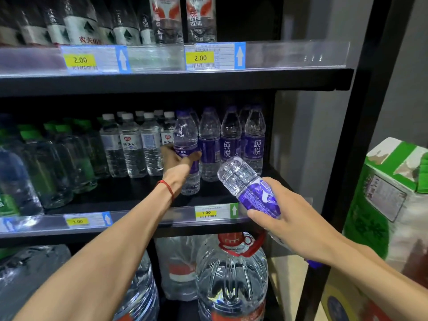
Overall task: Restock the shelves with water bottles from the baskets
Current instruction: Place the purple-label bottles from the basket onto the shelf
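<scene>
Black shelving [129,195]: left hand [178,165] grips an upright clear plastic purple-labelled bottle [186,135], right hand [294,218] grips a tilted second bottle [243,179]. Likely light, thin-walled, slick; hold the labelled waist.

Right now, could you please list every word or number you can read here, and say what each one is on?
"2.00": left price tag, top shelf.
"2.00": right price tag, top shelf.
"1.00": green-arrow tag, middle shelf.
"1.00", faint: blue-arrow tag, middle shelf.
"纯悦": standing purple-label bottles.
"农夫山", cut off: top-shelf bottle.
Too blurred: white-cap bottle labels, green carton, tilted bottle in right hand.
</scene>
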The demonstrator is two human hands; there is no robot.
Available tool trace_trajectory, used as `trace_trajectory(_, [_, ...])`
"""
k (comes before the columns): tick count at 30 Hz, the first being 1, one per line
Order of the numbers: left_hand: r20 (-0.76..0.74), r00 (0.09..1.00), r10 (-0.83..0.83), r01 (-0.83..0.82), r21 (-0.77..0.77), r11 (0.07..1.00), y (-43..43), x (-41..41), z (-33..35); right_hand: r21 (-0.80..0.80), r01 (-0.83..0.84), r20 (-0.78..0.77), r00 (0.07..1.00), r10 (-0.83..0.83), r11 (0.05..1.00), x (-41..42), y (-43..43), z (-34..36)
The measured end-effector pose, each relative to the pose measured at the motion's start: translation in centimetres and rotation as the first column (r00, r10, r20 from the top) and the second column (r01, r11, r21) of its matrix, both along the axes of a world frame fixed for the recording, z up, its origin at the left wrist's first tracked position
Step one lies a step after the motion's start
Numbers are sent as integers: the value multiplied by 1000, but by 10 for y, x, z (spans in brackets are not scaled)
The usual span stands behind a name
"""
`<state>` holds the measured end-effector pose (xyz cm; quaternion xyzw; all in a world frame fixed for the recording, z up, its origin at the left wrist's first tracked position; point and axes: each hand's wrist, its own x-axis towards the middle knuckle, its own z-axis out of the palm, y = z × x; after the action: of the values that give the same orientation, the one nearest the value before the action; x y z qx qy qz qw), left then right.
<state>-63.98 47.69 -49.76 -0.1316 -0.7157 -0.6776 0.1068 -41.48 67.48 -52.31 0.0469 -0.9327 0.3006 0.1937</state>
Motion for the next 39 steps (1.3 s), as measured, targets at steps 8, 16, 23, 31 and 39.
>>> trace_trajectory(8, [-68, 998, 20, -25, -73, 997, 7, -9, -4, 18, -12, 14, 1000, 12, 1000, -6, 5, -8])
trace_trajectory(16, [-151, 977, 153, -186, -235, 954, -29, 47, 15, 182, -20, 46, 999, 12, 983, 6, -5, 4])
trace_trajectory(23, [9, 786, -618, 323, -858, 398, -50, 145, 70, 502, -110, 89, 993, 75, 858, 34, -13, 32])
trace_trajectory(31, [105, 801, -589, 262, -947, 187, -21, 174, 41, 632, -116, -38, 983, 180, 767, 42, -9, 44])
trace_trajectory(39, [79, 884, -462, 415, -590, 693, -37, 183, -10, -48, 98, -586, 803, -107, 994, 55, -27, 3])
